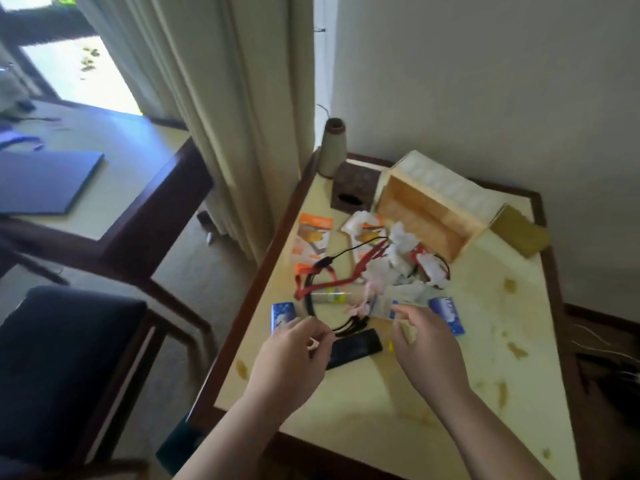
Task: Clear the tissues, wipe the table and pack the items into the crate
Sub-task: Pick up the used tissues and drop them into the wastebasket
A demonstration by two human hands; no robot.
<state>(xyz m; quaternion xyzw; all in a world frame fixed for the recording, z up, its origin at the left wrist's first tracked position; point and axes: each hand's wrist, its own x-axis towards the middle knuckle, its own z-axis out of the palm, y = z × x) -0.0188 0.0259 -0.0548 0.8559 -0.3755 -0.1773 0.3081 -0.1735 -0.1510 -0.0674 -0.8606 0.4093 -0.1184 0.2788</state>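
Note:
Crumpled white tissues [401, 247] lie in a heap in the middle of the cream table [467, 341], mixed with a red strap [322, 282] and black cables [346, 254]. A wooden crate [433, 209] lies on its side behind the heap, its opening facing me. Orange packets [313, 237], two blue packets [283, 317] [448, 315] and a black flat device [356, 348] lie around the heap. My left hand [294, 355] hovers over the near cables, fingers loosely curled with nothing clearly in them. My right hand [426, 344] reaches toward the near tissues, fingers apart.
A dark tissue box [353, 188] and a grey cone-shaped vase [332, 147] stand at the back left corner. An olive block [519, 230] lies right of the crate. Brown stains [516, 349] dot the table's right side. A dark chair [69, 358] stands at left.

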